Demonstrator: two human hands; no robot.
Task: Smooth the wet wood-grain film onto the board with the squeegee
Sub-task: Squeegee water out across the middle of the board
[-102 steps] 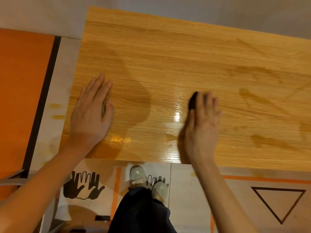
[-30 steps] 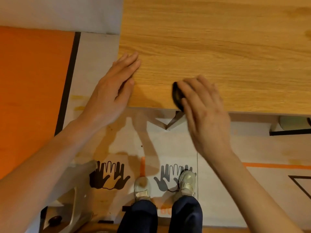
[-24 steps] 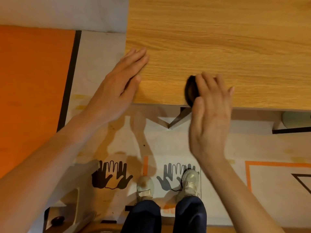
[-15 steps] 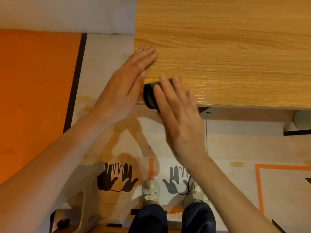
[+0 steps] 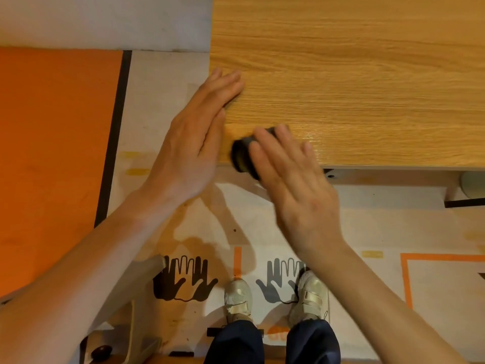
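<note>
The board with its wood-grain film (image 5: 354, 82) fills the upper right of the head view; its near left corner shines wet. My left hand (image 5: 194, 143) lies flat with straight fingers on the board's left edge, just above that corner. My right hand (image 5: 291, 179) holds the black squeegee (image 5: 242, 155) under its fingers and presses it on the film at the near left corner, partly over the front edge. Most of the squeegee is hidden by my fingers.
An orange mat (image 5: 52, 158) with a black border covers the floor at the left. Hand-print markings (image 5: 183, 279) and my two shoes (image 5: 237, 298) lie on the pale floor sheet below the board. A small dark object (image 5: 101, 352) sits at the bottom left.
My right hand has swept the squeegee leftward along the board's front edge to the near left corner. My left hand has stayed flat on the left edge.
</note>
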